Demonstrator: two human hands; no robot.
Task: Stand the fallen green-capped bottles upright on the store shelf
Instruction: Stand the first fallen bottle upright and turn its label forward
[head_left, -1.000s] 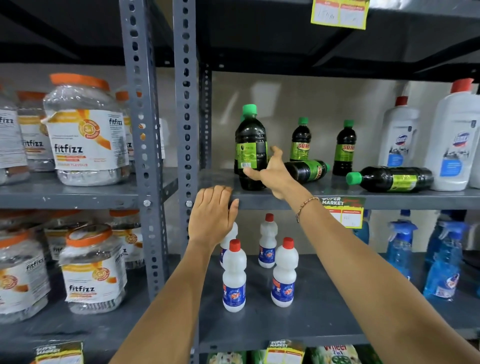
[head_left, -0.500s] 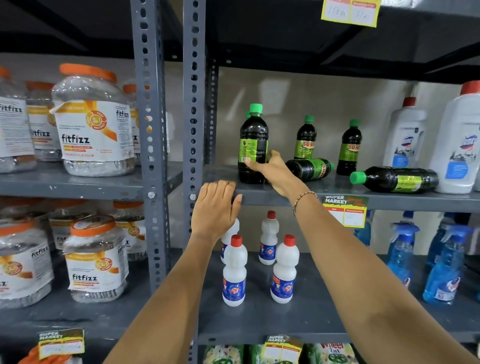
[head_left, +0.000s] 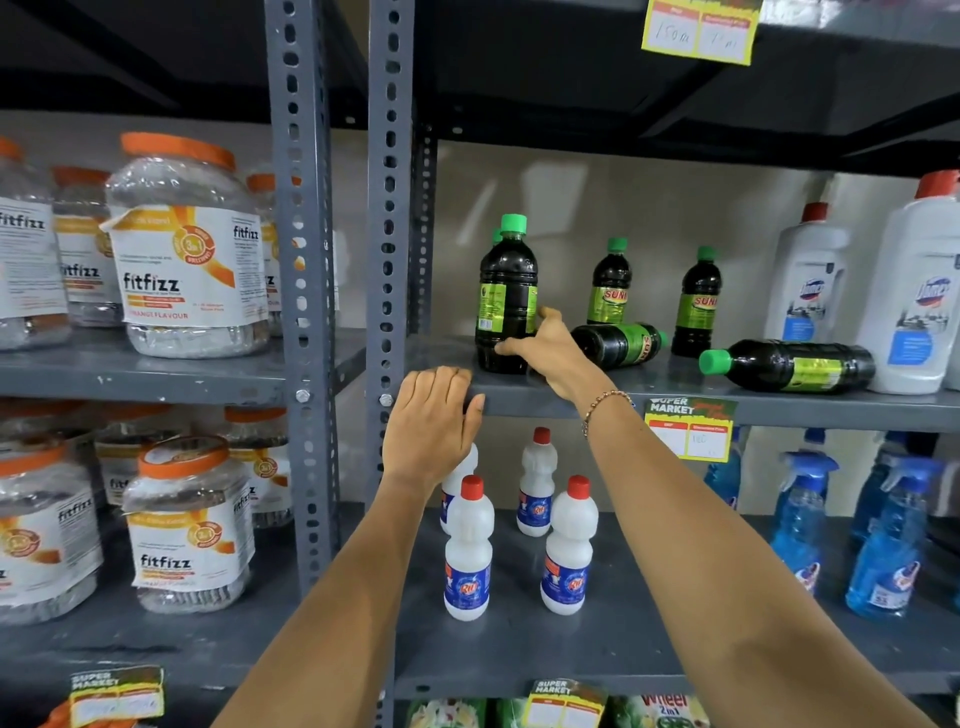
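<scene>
A large dark green-capped bottle (head_left: 506, 296) stands upright at the left of the grey shelf (head_left: 779, 408). My right hand (head_left: 550, 351) wraps around its base, with the thumb behind it. Just right of that hand a smaller green-capped bottle (head_left: 621, 343) lies on its side. A second fallen bottle (head_left: 789, 364) lies further right, its cap pointing left. Two small bottles (head_left: 609, 283) (head_left: 698, 304) stand upright at the back. My left hand (head_left: 428, 426) rests on the shelf's front edge with its fingers laid over it and holds nothing.
Tall white bottles with red caps (head_left: 805, 280) stand at the shelf's right end. Small white bottles (head_left: 467, 551) and blue spray bottles (head_left: 800, 525) fill the shelf below. Orange-lidded jars (head_left: 187, 249) sit left of the steel post (head_left: 387, 208).
My right hand has set the large bottle down on the shelf and slid down to its base. My left hand has stayed on the shelf edge.
</scene>
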